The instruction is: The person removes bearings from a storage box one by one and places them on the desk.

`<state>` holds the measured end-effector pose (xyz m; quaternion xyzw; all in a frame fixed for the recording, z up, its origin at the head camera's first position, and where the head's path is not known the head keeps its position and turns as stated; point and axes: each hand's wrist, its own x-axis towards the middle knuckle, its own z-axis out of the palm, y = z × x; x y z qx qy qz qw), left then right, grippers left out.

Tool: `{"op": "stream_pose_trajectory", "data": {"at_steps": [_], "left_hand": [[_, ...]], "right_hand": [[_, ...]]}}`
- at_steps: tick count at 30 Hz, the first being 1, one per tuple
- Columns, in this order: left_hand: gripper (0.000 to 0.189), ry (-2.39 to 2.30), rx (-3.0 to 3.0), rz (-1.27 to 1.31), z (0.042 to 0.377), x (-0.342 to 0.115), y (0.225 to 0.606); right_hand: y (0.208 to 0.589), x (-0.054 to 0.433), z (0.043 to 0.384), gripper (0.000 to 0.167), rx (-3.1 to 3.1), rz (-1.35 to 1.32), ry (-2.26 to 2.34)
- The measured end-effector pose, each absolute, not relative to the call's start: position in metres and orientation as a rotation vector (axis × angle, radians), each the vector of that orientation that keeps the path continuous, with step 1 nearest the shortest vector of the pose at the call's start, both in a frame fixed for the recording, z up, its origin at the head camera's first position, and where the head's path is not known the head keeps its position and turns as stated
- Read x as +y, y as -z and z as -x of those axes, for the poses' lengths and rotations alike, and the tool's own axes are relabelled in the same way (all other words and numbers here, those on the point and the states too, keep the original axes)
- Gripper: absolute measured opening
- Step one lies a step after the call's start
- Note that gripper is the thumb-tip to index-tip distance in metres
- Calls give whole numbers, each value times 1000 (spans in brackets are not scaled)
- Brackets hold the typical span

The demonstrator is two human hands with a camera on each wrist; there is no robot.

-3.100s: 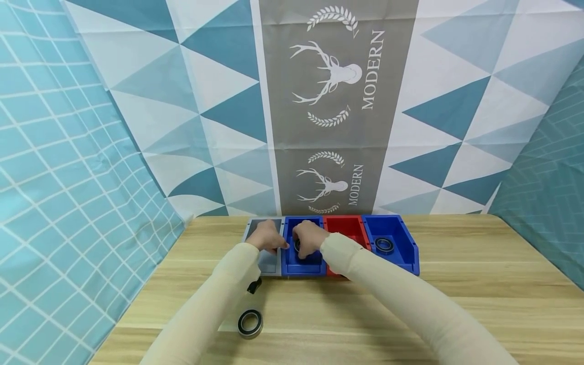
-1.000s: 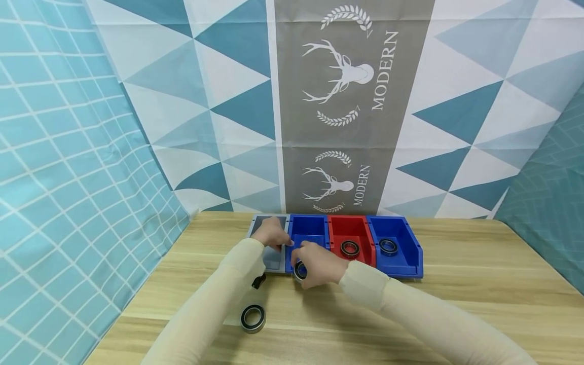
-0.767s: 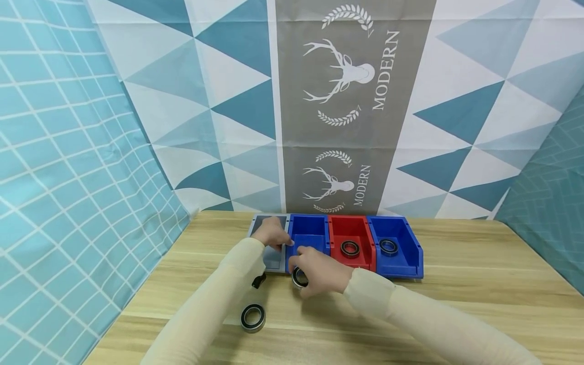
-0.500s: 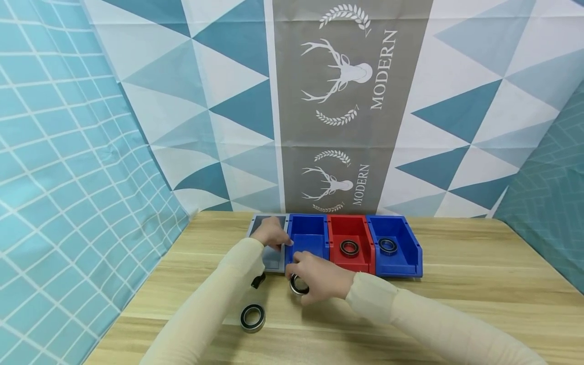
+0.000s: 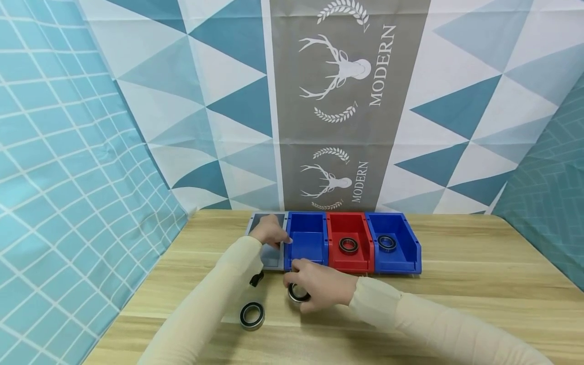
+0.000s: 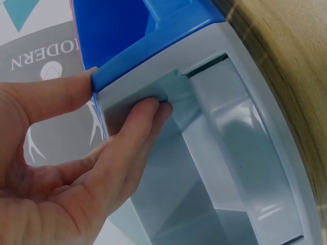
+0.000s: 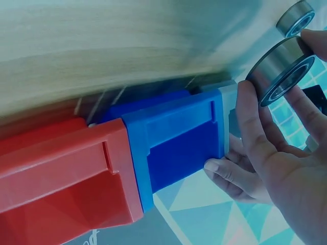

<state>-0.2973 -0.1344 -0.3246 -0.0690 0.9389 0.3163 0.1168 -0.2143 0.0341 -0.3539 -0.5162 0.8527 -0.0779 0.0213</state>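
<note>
Right hand [image 5: 319, 289] had pulled a bearing [image 5: 297, 293] out of the left blue bin [image 5: 306, 242] and now gripped it between thumb and fingers, low over the table [image 5: 456, 294] just in front of that bin; that bin now showed nothing inside. Left hand [image 5: 270, 233] stayed put, pinching the wall between the grey bin [image 5: 271, 256] and the blue one. Another bearing [image 5: 252, 315] lay on the table nearby, so the held one looked headed down beside it. Red bin [image 5: 349, 258] and right blue bin [image 5: 401, 256] each kept a bearing
</note>
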Motion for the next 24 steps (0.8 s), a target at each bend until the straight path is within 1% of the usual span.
{"op": "stream_pose_trajectory", "data": {"at_steps": [17,24], "left_hand": [[48,-904,2768,211,297,-134,325],[52,-913,2765,195,297,-134,325]], "right_hand": [[359,33,200,37,2554,1592,204],[362,34,194,37,2532,1609,215]]}}
